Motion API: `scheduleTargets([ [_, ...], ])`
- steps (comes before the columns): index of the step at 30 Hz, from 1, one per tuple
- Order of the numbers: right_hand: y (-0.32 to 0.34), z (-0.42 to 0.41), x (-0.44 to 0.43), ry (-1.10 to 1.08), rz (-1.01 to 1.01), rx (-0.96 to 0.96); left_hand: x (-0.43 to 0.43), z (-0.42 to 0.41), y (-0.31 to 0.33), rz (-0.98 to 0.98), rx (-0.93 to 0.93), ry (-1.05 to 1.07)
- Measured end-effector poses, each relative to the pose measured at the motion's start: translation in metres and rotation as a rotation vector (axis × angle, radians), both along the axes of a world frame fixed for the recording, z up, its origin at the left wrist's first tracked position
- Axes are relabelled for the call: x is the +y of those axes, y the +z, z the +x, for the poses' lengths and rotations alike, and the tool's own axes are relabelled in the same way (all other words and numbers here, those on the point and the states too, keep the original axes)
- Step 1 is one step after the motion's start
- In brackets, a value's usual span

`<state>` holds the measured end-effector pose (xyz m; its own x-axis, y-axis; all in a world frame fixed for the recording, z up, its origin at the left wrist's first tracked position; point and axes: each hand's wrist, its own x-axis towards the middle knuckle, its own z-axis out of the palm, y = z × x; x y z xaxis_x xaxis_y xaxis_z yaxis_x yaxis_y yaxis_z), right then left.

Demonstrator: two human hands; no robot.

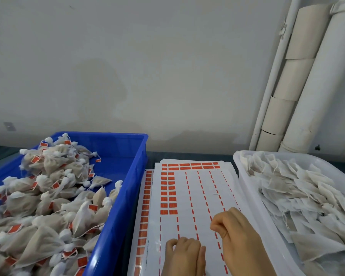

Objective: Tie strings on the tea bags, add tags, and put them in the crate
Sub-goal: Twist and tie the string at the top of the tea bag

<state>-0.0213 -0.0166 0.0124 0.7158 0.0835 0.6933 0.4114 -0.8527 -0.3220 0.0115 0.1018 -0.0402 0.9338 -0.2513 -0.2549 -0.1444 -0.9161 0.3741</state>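
Note:
A blue crate (116, 156) at the left holds a heap of tied tea bags (48, 198) with orange tags. Several white sticker sheets (189, 196) with rows of orange tags (168, 193) lie in the middle. A white tray (247, 188) at the right is full of flat, untied tea bags (299, 198). My left hand (182, 255) hovers low over the sheet's near end with its fingers curled under; I see nothing in it. My right hand (239, 242) is just to its right, with fingertips curled together over the sheet's peeled columns. No tag or string shows between them.
A pale wall rises behind the dark table. White pipes (317, 80) and cardboard tubes (293, 80) lean in the right corner behind the tray. The crate and the tray flank the sheets closely on both sides.

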Motion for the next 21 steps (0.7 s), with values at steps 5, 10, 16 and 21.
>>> scheduleTargets([
  [5, 0.001, 0.001, -0.006, -0.034, 0.022, 0.014, 0.011, -0.001, -0.005, 0.054, -0.137, -0.098],
  [10, 0.006, 0.001, -0.006, -0.061, 0.038, 0.01, 0.011, 0.002, -0.005, 0.049, -0.168, -0.126],
  [16, 0.011, 0.001, -0.003, -0.015, 0.017, 0.166, 0.012, -0.005, 0.002, -0.033, -0.165, -0.055],
  [21, 0.007, 0.004, 0.001, -0.01, 0.112, 0.272, 0.023, -0.039, 0.02, -0.401, -0.212, 0.24],
])
